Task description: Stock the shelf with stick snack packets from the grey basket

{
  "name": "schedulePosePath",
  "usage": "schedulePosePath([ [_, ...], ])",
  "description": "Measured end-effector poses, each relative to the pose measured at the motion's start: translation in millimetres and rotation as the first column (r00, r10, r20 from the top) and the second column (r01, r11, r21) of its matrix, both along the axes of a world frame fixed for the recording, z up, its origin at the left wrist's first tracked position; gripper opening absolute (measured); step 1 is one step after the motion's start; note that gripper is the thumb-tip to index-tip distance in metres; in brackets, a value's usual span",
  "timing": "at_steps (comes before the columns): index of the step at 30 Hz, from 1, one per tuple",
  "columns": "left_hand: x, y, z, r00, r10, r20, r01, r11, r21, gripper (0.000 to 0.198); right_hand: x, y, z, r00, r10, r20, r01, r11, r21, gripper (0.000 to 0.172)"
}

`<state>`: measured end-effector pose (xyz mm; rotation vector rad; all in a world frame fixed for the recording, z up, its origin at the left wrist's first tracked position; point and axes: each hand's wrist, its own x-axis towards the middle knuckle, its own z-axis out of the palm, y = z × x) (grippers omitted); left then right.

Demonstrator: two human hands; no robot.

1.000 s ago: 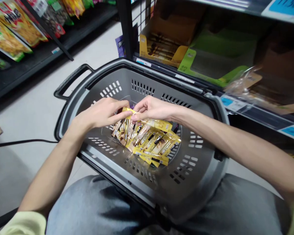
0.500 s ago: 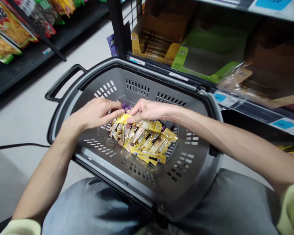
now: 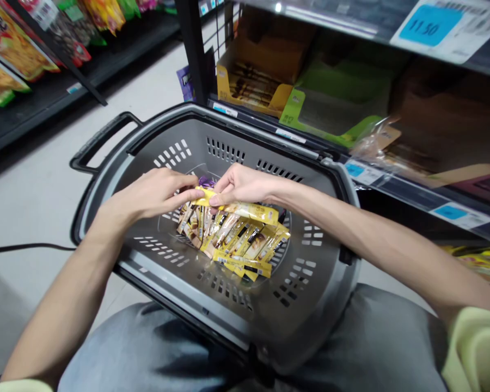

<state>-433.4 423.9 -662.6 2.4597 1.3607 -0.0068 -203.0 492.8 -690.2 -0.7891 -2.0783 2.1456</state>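
A grey shopping basket [image 3: 310, 305] rests on my lap. Several yellow stick packets [image 3: 232, 239] lie heaped on its floor, with a purple packet [image 3: 206, 181] peeking out behind them. Both hands meet over the heap. My left hand [image 3: 155, 190] pinches the left end of one long yellow stick packet [image 3: 249, 211]. My right hand [image 3: 239, 184] pinches the same packet just beside it, fingers closed, and the packet's free end sticks out to the right above the pile.
A low shelf stands just beyond the basket with a yellow display carton [image 3: 251, 81], a green carton [image 3: 330, 106] and blue price tags [image 3: 428, 24]. Snack bags [image 3: 8, 49] hang on the rack at the far left. A black cable [image 3: 24, 247] crosses the floor.
The yellow packet pinched by both hands has been lifted slightly and stretched out flatter to the right. The view has shifted a little upward and left; the hands stay over the heap.
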Motion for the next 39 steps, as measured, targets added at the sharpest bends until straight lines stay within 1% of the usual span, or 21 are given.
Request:
schedulePosePath([
  [4,-2,0,-1.9,1.0,0.008,0.024,-0.007,1.0,-0.01,0.048,-1,1,-3.4,0.999,0.007,-0.047,-0.012,0.996,-0.091,0.019],
  [9,3,-4,0.2,0.998,0.011,0.054,-0.011,1.0,0.009,0.047,-3,1,-11.3,0.995,-0.101,-0.023,0.1,0.993,-0.068,0.03],
  [10,4,-4,0.2,0.999,0.011,0.043,-0.012,1.0,0.026,0.046,-4,1,-11.5,0.995,-0.1,-0.013,0.1,0.995,-0.022,0.032],
  [11,4,-5,0.1,1.0,0.011,0.029,-0.012,0.999,0.045,0.045,-5,0,-10.9,0.996,-0.093,0.001,0.093,0.993,0.067,0.035],
  [12,4,-6,0.0,1.0,0.013,0.016,-0.014,0.998,0.063,0.044,-6,0,-9.6,0.996,-0.089,0.017,0.084,0.977,0.197,0.036],
  [13,4,-6,0.1,1.0,0.017,0.006,-0.017,0.997,0.081,0.042,-6,-2,-7.5,0.995,-0.093,0.029,0.076,0.931,0.357,0.035],
  [14,4,-6,0.3,1.0,0.022,0.002,-0.022,0.995,0.1,0.04,-6,-3,-4.8,0.995,-0.099,0.03,0.069,0.85,0.522,0.031],
  [15,3,-7,0.5,1.0,0.026,0.006,-0.027,0.993,0.118,0.039,-6,-5,-1.6,0.995,-0.094,0.02,0.057,0.743,0.667,0.026],
  [17,1,-8,1.1,0.998,0.045,0.037,-0.05,0.985,0.168,0.037,-4,-9,5.7,0.999,-0.049,0.005,0.02,0.499,0.867,0.021],
  [19,-2,-8,1.0,0.993,0.074,0.088,-0.093,0.968,0.233,0.035,-3,-13,12.9,0.998,-0.02,0.054,-0.048,0.239,0.97,0.025],
  [20,-3,-9,0.6,0.989,0.09,0.119,-0.119,0.958,0.262,0.033,-2,-13,15.9,0.995,-0.034,0.092,-0.088,0.114,0.99,0.027],
  [21,-3,-9,0.0,0.983,0.104,0.151,-0.144,0.948,0.285,0.032,-2,-14,18.0,0.99,-0.06,0.124,-0.124,0.012,0.992,0.028],
  [22,-4,-9,-0.7,0.976,0.113,0.185,-0.166,0.939,0.302,0.031,-1,-14,19.2,0.987,-0.09,0.135,-0.14,-0.054,0.989,0.029],
  [23,-5,-9,-1.3,0.968,0.121,0.22,-0.187,0.932,0.309,0.029,-2,-14,19.4,0.986,-0.109,0.126,-0.135,-0.081,0.988,0.03],
  [24,-5,-9,-1.9,0.959,0.129,0.253,-0.207,0.928,0.31,0.028,-2,-14,18.7,0.988,-0.115,0.104,-0.113,-0.074,0.991,0.031],
  [28,-5,-11,-2.1,0.92,0.168,0.353,-0.287,0.905,0.315,0.026,-5,-14,12.9,0.996,-0.085,-0.018,0.022,0.045,0.999,0.03],
  [30,-5,-11,-0.9,0.917,0.144,0.373,-0.281,0.895,0.346,0.026,-7,-11,11.8,0.995,-0.061,-0.074,0.078,0.053,0.996,0.028],
  [32,-6,-12,0.0,0.924,0.092,0.372,-0.246,0.887,0.39,0.027,-9,-3,12.3,0.992,-0.033,-0.118,0.119,0.027,0.993,0.028],
  [35,-9,-11,-0.5,0.939,0.04,0.34,-0.203,0.865,0.459,0.029,-12,19,15.6,0.988,-0.021,-0.154,0.153,-0.028,0.988,0.027],
  [37,-11,-10,-2.0,0.952,0.045,0.302,-0.194,0.853,0.484,0.033,-15,36,20.2,0.985,-0.046,-0.166,0.163,-0.06,0.985,0.028],
  [39,-13,-9,-3.4,0.965,0.065,0.256,-0.185,0.857,0.481,0.037,-18,51,27.9,0.985,-0.098,-0.143,0.135,-0.087,0.987,0.031],
])
